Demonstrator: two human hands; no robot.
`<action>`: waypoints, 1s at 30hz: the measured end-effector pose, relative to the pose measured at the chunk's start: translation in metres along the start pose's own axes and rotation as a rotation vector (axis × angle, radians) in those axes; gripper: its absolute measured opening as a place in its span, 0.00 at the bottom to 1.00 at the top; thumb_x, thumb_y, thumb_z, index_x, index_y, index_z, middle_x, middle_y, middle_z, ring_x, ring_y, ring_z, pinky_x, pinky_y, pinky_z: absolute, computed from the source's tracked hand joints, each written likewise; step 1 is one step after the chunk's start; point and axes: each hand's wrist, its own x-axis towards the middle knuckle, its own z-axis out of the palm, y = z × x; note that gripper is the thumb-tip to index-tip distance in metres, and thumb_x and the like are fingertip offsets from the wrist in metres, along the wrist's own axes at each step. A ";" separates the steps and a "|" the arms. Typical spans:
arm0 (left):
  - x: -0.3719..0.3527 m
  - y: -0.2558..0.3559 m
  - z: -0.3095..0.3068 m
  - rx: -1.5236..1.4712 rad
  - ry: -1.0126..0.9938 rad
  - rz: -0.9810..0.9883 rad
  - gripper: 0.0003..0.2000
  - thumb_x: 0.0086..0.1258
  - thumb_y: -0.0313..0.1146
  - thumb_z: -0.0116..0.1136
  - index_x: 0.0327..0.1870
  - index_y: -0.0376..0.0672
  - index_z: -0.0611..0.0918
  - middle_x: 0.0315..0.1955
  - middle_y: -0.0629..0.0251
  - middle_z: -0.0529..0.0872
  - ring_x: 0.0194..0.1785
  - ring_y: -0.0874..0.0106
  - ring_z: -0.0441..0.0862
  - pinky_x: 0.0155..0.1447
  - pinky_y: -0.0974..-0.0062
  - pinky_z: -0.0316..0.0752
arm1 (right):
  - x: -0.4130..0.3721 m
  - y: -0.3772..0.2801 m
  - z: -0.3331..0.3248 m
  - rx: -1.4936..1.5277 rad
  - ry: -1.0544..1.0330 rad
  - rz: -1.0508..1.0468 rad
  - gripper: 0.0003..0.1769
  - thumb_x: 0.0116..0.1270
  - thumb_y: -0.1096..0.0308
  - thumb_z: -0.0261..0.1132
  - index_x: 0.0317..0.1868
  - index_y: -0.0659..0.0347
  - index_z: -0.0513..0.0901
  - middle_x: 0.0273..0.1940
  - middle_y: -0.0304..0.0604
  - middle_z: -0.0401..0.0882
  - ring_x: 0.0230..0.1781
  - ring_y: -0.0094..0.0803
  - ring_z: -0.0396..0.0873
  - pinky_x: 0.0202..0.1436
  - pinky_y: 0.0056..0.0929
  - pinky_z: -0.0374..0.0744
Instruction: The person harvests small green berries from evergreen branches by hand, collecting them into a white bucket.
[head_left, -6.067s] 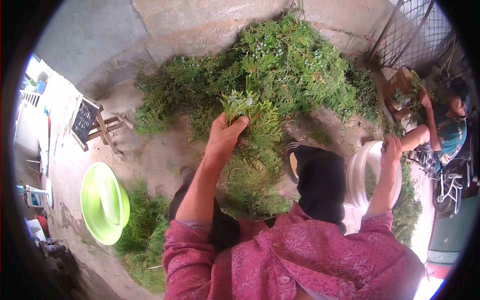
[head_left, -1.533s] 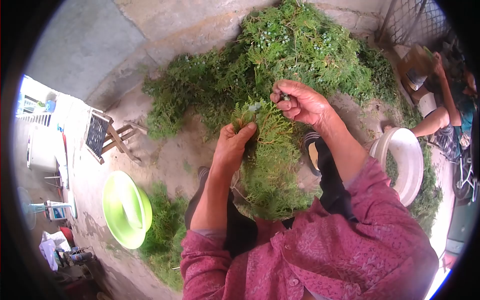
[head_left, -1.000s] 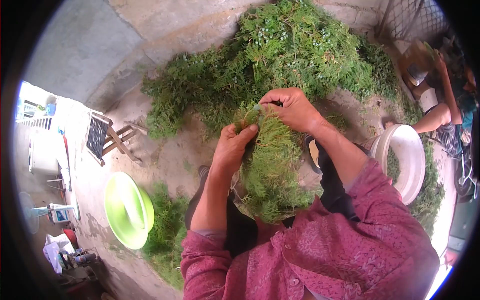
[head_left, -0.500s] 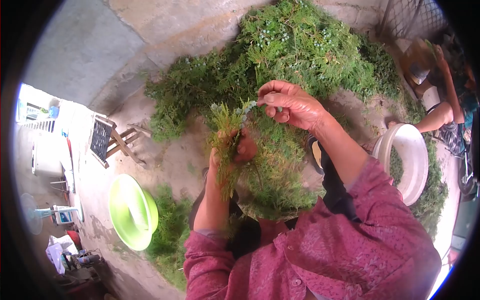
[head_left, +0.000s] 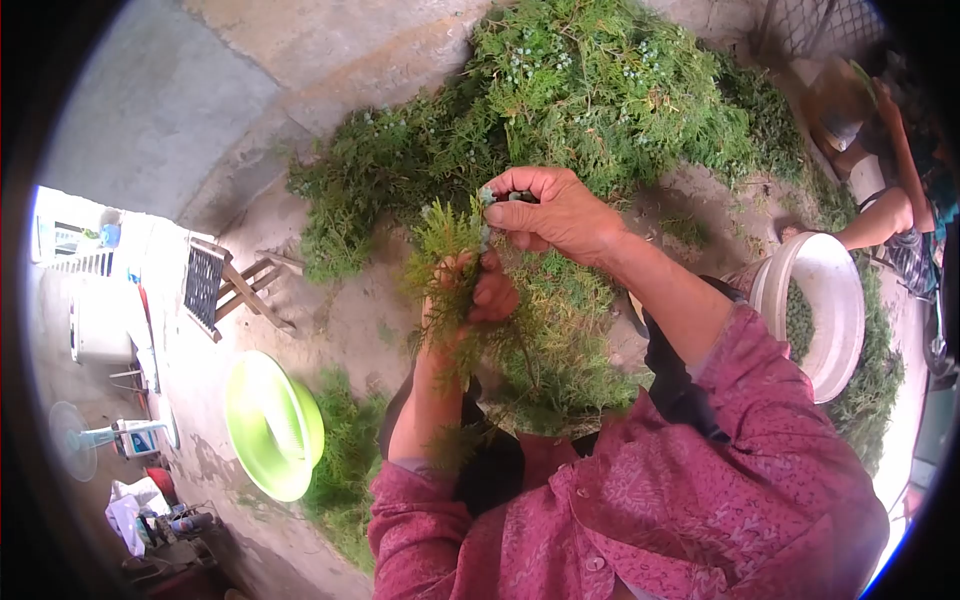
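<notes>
My left hand [head_left: 490, 290] is closed round the stems of a feathery evergreen sprig [head_left: 445, 240], held upright in front of my body. Bluish-green cones [head_left: 487, 200] sit at the sprig's tip. Just above and to the right, my right hand [head_left: 560, 210] pinches at these cones with thumb and forefinger. A few cones appear tucked in its curled fingers, partly hidden. Beneath my hands, loose evergreen cuttings [head_left: 570, 350] lie on the ground between my legs.
A large heap of cone-bearing branches [head_left: 600, 90] lies ahead. To the left are a lime-green basin [head_left: 240, 420] and a folding stool [head_left: 225, 285]. At right stands a white bucket [head_left: 845, 320] with green cones inside; beyond it sits another person [head_left: 890, 210].
My right hand has moved slightly left and down, its fingers closing in on the cones at the sprig's tip. My left hand keeps its hold on the sprig.
</notes>
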 end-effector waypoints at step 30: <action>-0.005 -0.003 -0.017 -0.071 -0.094 0.108 0.20 0.64 0.47 0.52 0.47 0.40 0.72 0.22 0.73 0.75 0.15 0.82 0.61 0.24 0.81 0.56 | -0.001 -0.007 -0.021 0.390 -0.097 0.126 0.09 0.57 0.72 0.62 0.37 0.62 0.73 0.29 0.42 0.75 0.18 0.16 0.70 0.12 0.09 0.62</action>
